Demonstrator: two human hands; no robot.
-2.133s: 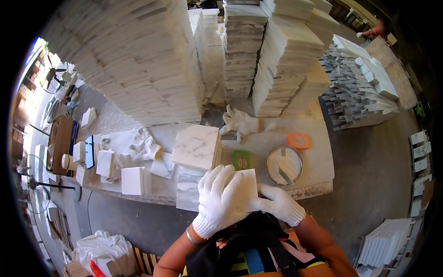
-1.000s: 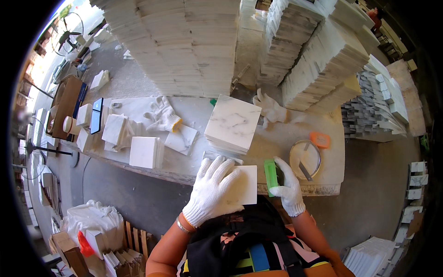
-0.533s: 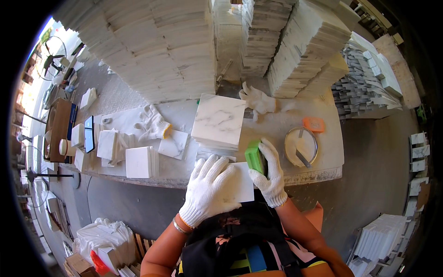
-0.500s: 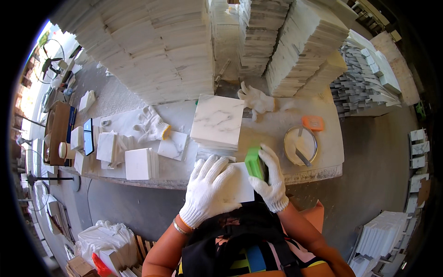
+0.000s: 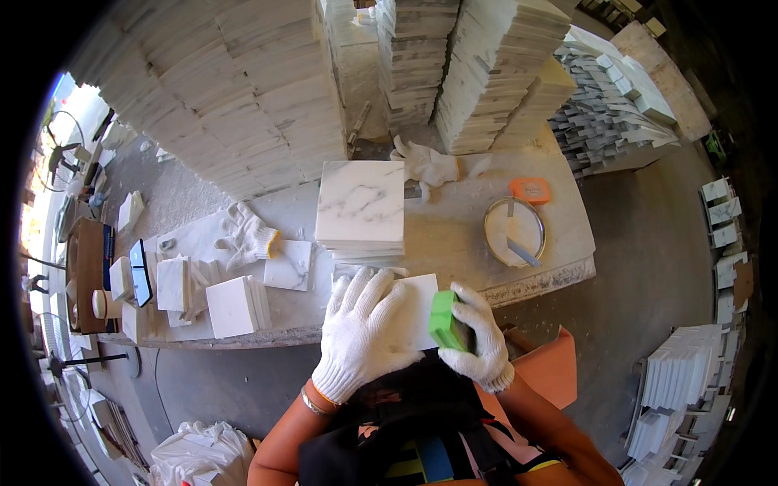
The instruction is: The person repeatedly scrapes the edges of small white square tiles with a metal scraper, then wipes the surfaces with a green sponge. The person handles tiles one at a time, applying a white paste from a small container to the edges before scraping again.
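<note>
A white square tile [image 5: 419, 308] lies at the front edge of the table, close to my body. My left hand [image 5: 361, 332], in a white knitted glove, rests flat on its left part with the fingers stretched out. The glove hides that part of the tile. My right hand [image 5: 485, 340], gloved alike, is closed around a green sanding block [image 5: 443, 320]. The block stands against the tile's right edge. Just beyond the tile, a stack of grey-veined square tiles [image 5: 361, 201] sits on the table.
Loose gloves [image 5: 250, 235] and smaller tile stacks [image 5: 233, 308] lie on the left, near a phone [image 5: 140, 274]. A round tin [image 5: 515, 231] with a flat blade and an orange block [image 5: 531, 190] are at right. Tall tile stacks [image 5: 494, 69] rise behind the table [image 5: 454, 235].
My view has swung, shifting the table's things leftward in the picture. The sanding block sits a little lower along the tile's right edge; both hands keep their hold.
</note>
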